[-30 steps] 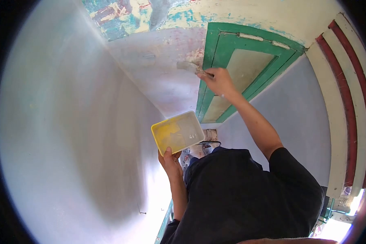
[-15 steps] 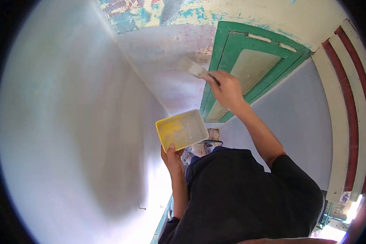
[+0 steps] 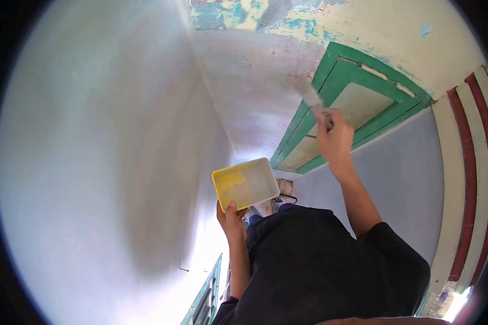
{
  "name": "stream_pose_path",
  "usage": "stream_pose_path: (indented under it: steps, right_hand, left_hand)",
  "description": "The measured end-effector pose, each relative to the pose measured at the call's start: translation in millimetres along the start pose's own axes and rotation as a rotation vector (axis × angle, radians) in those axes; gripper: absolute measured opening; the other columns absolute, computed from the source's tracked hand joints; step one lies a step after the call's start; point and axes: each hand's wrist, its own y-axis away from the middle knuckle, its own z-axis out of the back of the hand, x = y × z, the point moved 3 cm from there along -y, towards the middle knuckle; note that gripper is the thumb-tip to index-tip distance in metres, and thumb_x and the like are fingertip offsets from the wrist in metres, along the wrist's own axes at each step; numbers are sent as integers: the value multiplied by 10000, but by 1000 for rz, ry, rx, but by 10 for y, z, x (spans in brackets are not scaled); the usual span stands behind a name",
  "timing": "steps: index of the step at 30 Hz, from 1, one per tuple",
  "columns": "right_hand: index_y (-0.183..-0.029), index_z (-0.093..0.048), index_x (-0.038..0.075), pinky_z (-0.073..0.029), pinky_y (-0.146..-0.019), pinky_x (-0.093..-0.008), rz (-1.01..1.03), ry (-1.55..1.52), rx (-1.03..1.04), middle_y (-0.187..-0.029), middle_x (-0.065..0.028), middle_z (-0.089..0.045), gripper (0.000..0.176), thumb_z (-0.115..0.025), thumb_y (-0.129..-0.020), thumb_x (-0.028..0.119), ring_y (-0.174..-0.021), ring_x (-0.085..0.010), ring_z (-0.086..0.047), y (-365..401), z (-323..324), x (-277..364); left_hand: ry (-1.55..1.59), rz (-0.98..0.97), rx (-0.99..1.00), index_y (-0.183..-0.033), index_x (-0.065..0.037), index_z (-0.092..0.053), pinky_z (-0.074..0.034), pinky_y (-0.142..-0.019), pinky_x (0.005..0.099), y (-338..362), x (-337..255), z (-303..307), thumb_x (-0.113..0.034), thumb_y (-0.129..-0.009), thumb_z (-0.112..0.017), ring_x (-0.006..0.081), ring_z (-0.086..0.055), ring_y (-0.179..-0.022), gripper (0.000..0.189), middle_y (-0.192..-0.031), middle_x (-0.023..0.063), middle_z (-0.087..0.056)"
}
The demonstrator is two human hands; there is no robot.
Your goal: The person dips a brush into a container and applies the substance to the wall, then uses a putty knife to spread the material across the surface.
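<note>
My right hand is raised and closed around the handle of a paintbrush, which is smeared by motion. Its pale bristle end points up and left, over the edge of the green-framed door in this view, beside the pinkish-white wall. Lower down, my left hand grips the near left edge of a rectangular plastic tub, thumb over the rim and fingers beneath. Yellow shows in the tub's left part and whitish grey in its right.
A smooth pale wall fills the left side, with a nail sticking out low down. Above the door, the cream band has flaking blue patches. Red and cream ledges run down the right. A teal window frame sits at the bottom.
My right hand and the paintbrush have swung right and a little down, from in front of the wall to the door frame's edge. The view has shifted; the tub stays in my left hand.
</note>
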Motion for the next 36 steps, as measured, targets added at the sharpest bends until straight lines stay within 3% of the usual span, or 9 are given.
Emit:
stream_pose_path:
  steps: [5,7,10,15,17,27,29,32,36]
  right_hand:
    - [-1005,-716,2,-516,-593,-330,284,-207,-68,-755,-182,-698,153,-718,-919,128,-640,-268,-694,-312,-512,429]
    - [-919,-714,10,-542,-626,-401,237,-87,-13,-821,-202,-701,153,-717,-902,162,-718,-379,-688,-481,-612,383]
    - [-924,-716,-5,-515,-596,-417,138,-155,-91,-763,-213,-673,175,-708,-908,170,-675,-403,-651,-553,-285,116]
    - [-911,-721,-28,-448,-537,-369,-85,-26,-60,-644,-187,-612,179,-724,-904,151,-524,-265,-579,-45,273,-15]
    - [-904,-713,-37,-424,-525,-334,-130,-101,36,-610,-151,-580,194,-757,-885,151,-520,-155,-516,89,403,-64]
    - [-783,-607,-12,-375,-520,-298,-75,-61,552,-602,-76,-591,248,-792,-864,131,-542,-112,-502,2,1253,553]
    - [-783,-629,3,-431,-536,-386,324,107,595,-631,-154,-629,224,-784,-840,156,-552,-286,-603,41,1270,679]
    - [-797,-658,11,-471,-579,-469,369,337,703,-674,-191,-646,214,-753,-834,199,-660,-402,-634,152,1125,766]
    - [-789,-676,14,-486,-589,-494,433,440,802,-672,-200,-641,224,-729,-839,225,-666,-402,-653,300,906,758]
  left_hand:
    - [-25,21,26,-1355,10,-496,-595,-852,393,-58,37,-81,-209,-937,-580,282,-691,-1032,479,-1198,158,-632]
    - [-14,23,55,-1359,11,-493,-594,-869,404,-77,18,-108,-212,-933,-586,286,-689,-1044,490,-1204,160,-629]
    - [27,15,61,-1362,12,-490,-592,-892,421,-84,-15,-92,-218,-923,-600,291,-685,-1063,508,-1210,163,-627]
    - [42,-5,1,-1359,13,-492,-594,-893,425,-28,-18,8,-220,-908,-617,299,-680,-1085,522,-1217,166,-626]
    - [9,-19,32,-1356,18,-492,-590,-888,410,-28,-33,0,-222,-908,-616,287,-680,-1065,523,-1204,159,-625]
    - [-247,-110,254,-1313,7,-524,-574,-856,370,-91,-216,-565,-273,-906,-634,233,-677,-987,506,-1143,123,-640]
    - [-238,-89,284,-1310,14,-524,-544,-885,349,-62,-243,-647,-224,-898,-658,212,-649,-1013,494,-1151,116,-635]
    - [-225,-58,325,-1307,20,-523,-503,-932,327,-6,-254,-736,-159,-883,-689,188,-618,-1047,489,-1160,108,-630]
    - [-235,-70,340,-1307,20,-519,-493,-947,328,36,-217,-743,-118,-878,-696,194,-615,-1068,484,-1167,108,-627]
